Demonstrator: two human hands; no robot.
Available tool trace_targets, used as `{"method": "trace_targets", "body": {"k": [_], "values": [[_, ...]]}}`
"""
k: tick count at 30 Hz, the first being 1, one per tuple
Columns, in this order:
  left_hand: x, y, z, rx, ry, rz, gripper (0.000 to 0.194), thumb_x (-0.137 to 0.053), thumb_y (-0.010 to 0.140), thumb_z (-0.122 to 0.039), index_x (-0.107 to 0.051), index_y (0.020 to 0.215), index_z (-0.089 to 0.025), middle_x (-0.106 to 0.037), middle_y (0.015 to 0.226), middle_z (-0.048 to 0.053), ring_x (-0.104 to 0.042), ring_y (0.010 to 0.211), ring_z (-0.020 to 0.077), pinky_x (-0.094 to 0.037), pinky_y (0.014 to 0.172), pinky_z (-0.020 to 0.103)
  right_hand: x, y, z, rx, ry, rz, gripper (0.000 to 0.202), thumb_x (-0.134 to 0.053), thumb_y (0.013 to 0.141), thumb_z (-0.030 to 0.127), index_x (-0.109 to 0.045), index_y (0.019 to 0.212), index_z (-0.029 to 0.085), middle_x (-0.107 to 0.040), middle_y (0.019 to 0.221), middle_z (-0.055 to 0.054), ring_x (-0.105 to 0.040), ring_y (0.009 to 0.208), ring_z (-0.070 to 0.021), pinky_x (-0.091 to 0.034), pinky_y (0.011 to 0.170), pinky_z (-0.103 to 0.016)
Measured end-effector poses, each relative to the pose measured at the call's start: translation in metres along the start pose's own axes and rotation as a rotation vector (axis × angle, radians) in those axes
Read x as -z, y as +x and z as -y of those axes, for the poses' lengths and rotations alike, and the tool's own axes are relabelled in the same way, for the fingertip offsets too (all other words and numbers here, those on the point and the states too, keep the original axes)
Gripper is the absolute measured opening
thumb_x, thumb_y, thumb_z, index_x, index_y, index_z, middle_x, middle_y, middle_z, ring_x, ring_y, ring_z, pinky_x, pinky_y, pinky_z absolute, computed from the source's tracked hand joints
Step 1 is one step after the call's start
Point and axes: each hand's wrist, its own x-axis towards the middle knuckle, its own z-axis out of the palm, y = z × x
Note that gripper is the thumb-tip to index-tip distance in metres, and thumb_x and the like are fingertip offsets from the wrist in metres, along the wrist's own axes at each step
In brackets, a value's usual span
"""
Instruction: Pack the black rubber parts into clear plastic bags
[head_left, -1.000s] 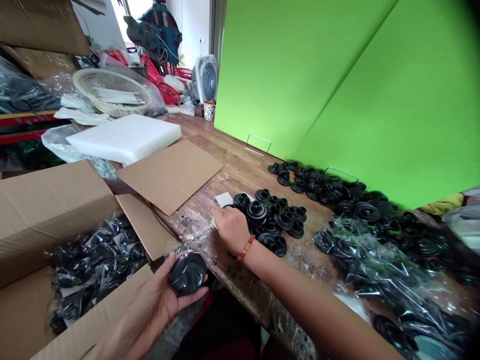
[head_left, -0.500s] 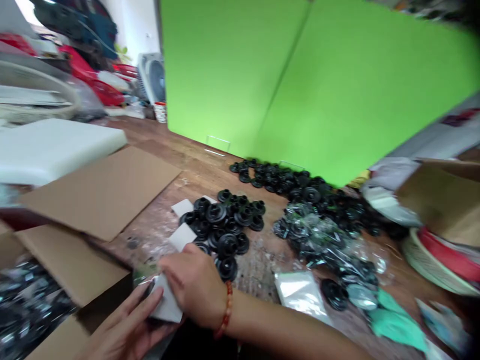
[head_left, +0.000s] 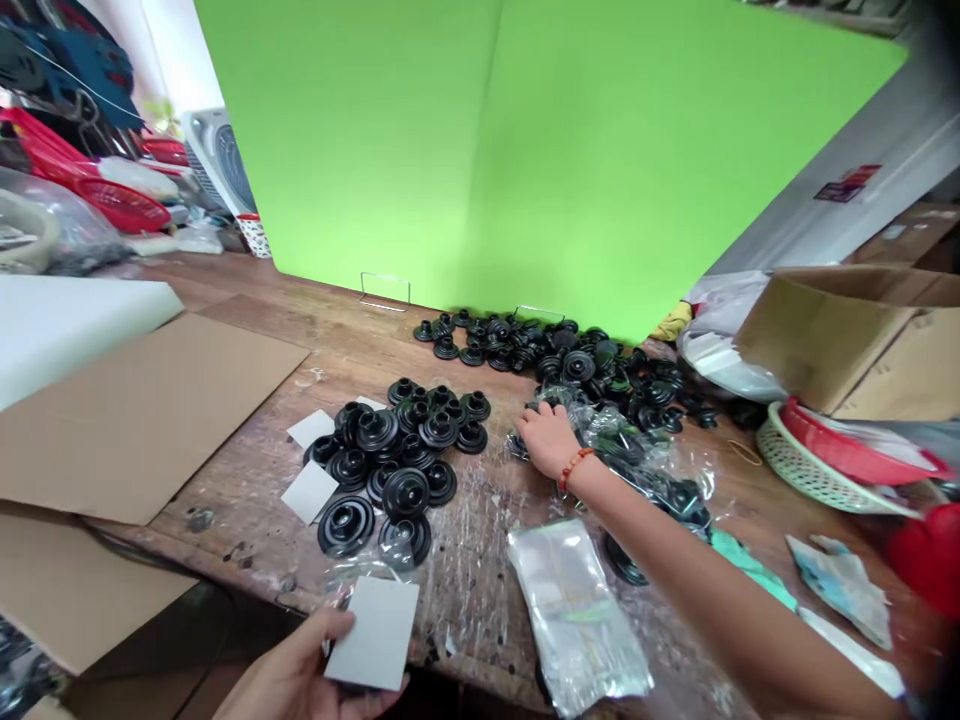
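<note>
Far left of the loose black flanged discs [head_left: 406, 492], I can make out dark pieces under glinting film [head_left: 13, 660], which I judge finished. At the discs' left edge, pale cards [head_left: 309, 491] lie waiting. Nearer than the discs, I have the left hand [head_left: 300, 665] thumb-over, fingers closed on one card [head_left: 375, 632] with clear film at its top: one piece partway, I'd judge, with the whole cluster left. Right of the discs, I have the right hand [head_left: 551, 437] palm down, fingers bent over film-covered discs [head_left: 622, 442]; I can't tell whether they grip. Nearer, right of the loose discs, lies a bag stack [head_left: 574, 600].
</note>
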Motion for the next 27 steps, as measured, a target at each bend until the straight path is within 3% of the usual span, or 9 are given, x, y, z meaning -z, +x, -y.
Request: {"method": "trace_targets", "body": {"k": [3,6,9,12,14,20,25,27], "values": [[-0.011,-0.004,0.003,-0.062,0.018,0.025,0.061,-0.059,0.08,-0.006,-0.038,0.137,-0.012,-0.075,0.096,0.013,-0.074,0.077,0.0272,-0.06,0.072,0.044,-0.008,0.0,0.006,0.088,0.006,0.034,0.027,-0.043,0.091,0.008,-0.067,0.083,0.015,-0.067,0.091,-0.015,-0.049,0.099,-0.0308,-0.028,0.086,-0.046],[-0.013,-0.003,0.006,-0.118,0.053,0.035,0.063,-0.062,0.08,-0.006,-0.038,0.138,-0.012,-0.074,0.099,0.014,-0.073,0.079,0.0247,-0.061,0.072,0.041,-0.006,-0.006,0.013,0.166,0.025,0.02,0.025,-0.043,0.091,0.007,-0.066,0.086,0.014,-0.066,0.092,-0.015,-0.051,0.1,-0.03,-0.026,0.089,-0.046],[-0.012,-0.001,0.009,-0.15,0.06,0.037,0.064,-0.065,0.08,-0.007,-0.038,0.137,-0.012,-0.072,0.106,0.015,-0.072,0.082,0.0243,-0.061,0.072,0.04,-0.001,-0.016,0.016,0.242,0.056,-0.009,0.021,-0.045,0.092,0.009,-0.062,0.103,0.015,-0.066,0.098,-0.012,-0.053,0.098,-0.0263,-0.028,0.089,-0.04],[-0.014,-0.001,0.01,-0.174,0.083,0.013,0.055,-0.064,0.081,-0.007,-0.043,0.132,-0.011,-0.07,0.111,0.017,-0.072,0.083,0.0241,-0.061,0.072,0.04,-0.001,-0.024,0.017,0.269,0.086,-0.028,0.032,-0.05,0.093,0.016,-0.051,0.125,0.014,-0.065,0.105,-0.011,-0.055,0.097,-0.0234,-0.031,0.083,-0.034],[-0.016,-0.002,0.01,-0.185,0.104,0.001,0.046,-0.063,0.082,-0.009,-0.048,0.126,-0.008,-0.07,0.109,0.018,-0.072,0.083,0.0252,-0.062,0.073,0.042,-0.002,-0.028,0.018,0.286,0.096,-0.027,0.039,-0.057,0.09,0.022,-0.049,0.128,0.014,-0.065,0.107,-0.011,-0.054,0.099,-0.0235,-0.032,0.081,-0.033],[-0.02,-0.005,0.011,-0.171,0.1,-0.015,0.036,-0.06,0.085,-0.011,-0.052,0.119,-0.004,-0.071,0.105,0.021,-0.073,0.078,0.0284,-0.062,0.074,0.046,-0.004,-0.032,0.026,0.371,0.071,-0.026,0.016,-0.068,0.083,0.026,-0.065,0.097,0.019,-0.064,0.1,-0.007,-0.049,0.099,-0.0246,-0.029,0.085,-0.036],[-0.016,-0.005,0.01,-0.169,0.065,-0.035,0.035,-0.056,0.088,-0.012,-0.05,0.122,-0.004,-0.072,0.103,0.021,-0.074,0.079,0.03,-0.062,0.076,0.047,-0.006,-0.034,0.037,0.394,0.024,-0.077,0.007,-0.059,0.088,0.02,-0.064,0.091,0.016,-0.062,0.1,-0.011,-0.045,0.104,-0.0272,-0.023,0.095,-0.044],[-0.013,-0.005,0.009,-0.174,0.048,-0.023,0.038,-0.057,0.087,-0.012,-0.049,0.124,-0.005,-0.073,0.103,0.02,-0.074,0.08,0.0301,-0.062,0.076,0.047,-0.008,-0.038,0.04,0.424,0.006,-0.119,0.01,-0.054,0.09,0.016,-0.064,0.091,0.015,-0.06,0.112,-0.013,-0.042,0.111,-0.0277,-0.021,0.099,-0.045]]}}
